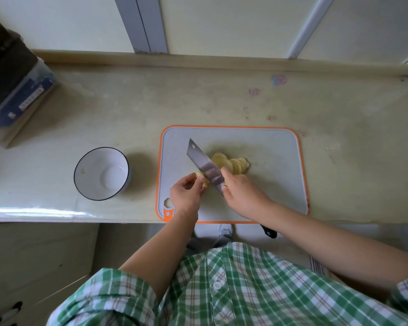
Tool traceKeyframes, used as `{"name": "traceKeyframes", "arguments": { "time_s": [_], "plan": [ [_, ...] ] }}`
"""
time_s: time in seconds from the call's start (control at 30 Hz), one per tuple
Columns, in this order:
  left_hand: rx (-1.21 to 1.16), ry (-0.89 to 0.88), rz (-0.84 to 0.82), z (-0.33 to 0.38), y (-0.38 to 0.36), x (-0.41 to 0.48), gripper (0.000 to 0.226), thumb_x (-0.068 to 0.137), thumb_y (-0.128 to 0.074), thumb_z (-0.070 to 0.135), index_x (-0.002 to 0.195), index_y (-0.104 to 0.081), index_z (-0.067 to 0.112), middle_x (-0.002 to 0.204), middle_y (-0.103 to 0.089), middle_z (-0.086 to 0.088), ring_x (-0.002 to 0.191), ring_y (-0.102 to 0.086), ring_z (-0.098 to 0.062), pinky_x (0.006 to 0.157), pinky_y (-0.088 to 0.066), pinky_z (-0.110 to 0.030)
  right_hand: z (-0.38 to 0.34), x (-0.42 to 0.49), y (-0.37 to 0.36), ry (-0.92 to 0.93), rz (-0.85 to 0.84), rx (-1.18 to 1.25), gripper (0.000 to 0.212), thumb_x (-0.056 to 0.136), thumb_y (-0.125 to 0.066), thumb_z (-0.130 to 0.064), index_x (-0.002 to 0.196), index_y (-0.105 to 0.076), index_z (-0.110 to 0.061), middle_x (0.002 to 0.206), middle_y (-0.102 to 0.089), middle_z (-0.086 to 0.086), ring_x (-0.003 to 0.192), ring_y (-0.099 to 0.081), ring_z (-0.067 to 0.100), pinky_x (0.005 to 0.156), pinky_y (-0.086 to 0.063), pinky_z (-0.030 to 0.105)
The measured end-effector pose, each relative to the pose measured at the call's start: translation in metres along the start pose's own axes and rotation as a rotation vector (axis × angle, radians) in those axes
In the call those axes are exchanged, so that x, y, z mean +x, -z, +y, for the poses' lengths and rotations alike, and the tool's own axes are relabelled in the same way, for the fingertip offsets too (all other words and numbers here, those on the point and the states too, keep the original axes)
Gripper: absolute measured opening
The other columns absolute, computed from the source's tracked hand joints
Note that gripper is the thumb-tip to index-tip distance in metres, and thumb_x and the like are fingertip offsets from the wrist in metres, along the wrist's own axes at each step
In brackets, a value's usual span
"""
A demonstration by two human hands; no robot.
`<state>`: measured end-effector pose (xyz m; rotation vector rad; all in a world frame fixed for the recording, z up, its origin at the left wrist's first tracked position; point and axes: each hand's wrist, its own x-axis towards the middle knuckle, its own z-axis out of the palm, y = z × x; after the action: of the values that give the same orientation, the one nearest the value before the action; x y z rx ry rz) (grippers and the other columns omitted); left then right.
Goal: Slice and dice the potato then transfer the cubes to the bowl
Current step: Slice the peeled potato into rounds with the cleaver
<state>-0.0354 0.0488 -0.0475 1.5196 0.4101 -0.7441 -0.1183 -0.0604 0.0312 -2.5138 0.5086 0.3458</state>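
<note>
The left hand (185,196) pinches the potato piece (198,176) just beside the knife (204,164) — the right hand (243,196) apparently grips its handle.

A blue-labelled plastic box (21,90) stands on the counter (198,95), far left.

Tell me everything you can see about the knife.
The knife is a broad, rectangular cleaver with a shiny steel blade and a small hole near its far corner. It slants over the cutting board, far end pointing away and left. The right hand grips its hidden handle; the blade meets the potato piece held by the left hand.
</note>
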Motion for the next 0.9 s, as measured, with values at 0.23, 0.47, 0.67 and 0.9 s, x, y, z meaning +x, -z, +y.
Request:
{"name": "traceKeyframes", "arguments": {
  "time_s": [0.23,0.47,0.67,0.9],
  "plan": [
    [0.015,-0.001,0.017,-0.001,-0.001,0.0,0.035,0.083,-0.072,0.006,0.115,-0.062,-0.003,0.103,-0.067,-0.018,0.095,-0.068,-0.028,0.073,-0.059,-0.026,-0.002,-0.003,-0.003,-0.042,-0.039,0.004,0.014,0.093,-0.04,-0.01,0.091,-0.027,-0.015,0.069,-0.043,0.004,0.067,-0.046,0.029,0.052,-0.03,0.034],
    [0.022,0.007,0.04,-0.002,-0.002,0.002,0.037,0.08,-0.075,0.007,0.114,-0.062,-0.003,0.101,-0.067,-0.017,0.092,-0.069,-0.028,0.073,-0.058,-0.028,-0.01,0.016,-0.014,-0.087,-0.057,-0.037,0.017,0.094,-0.041,-0.011,0.11,-0.039,-0.007,0.092,-0.062,0.017,0.082,-0.06,0.038,0.058,-0.037,0.035],
    [0.043,-0.014,0.037,-0.006,0.0,0.003,0.035,0.078,-0.078,0.013,0.109,-0.066,0.001,0.099,-0.07,-0.016,0.092,-0.069,-0.027,0.083,-0.058,-0.039,-0.002,0.017,-0.037,-0.142,-0.026,0.049,0.023,0.095,-0.043,-0.013,0.115,-0.037,-0.004,0.094,-0.063,0.022,0.082,-0.06,0.042,0.062,-0.048,0.046],
    [0.04,-0.028,0.023,-0.002,0.001,0.0,0.033,0.082,-0.074,0.009,0.111,-0.064,-0.001,0.096,-0.069,-0.013,0.089,-0.069,-0.023,0.079,-0.058,-0.03,0.003,0.016,-0.019,-0.078,0.024,0.05,0.017,0.093,-0.046,-0.013,0.107,-0.04,-0.004,0.079,-0.061,0.02,0.072,-0.059,0.04,0.058,-0.045,0.042]
  ]
}}
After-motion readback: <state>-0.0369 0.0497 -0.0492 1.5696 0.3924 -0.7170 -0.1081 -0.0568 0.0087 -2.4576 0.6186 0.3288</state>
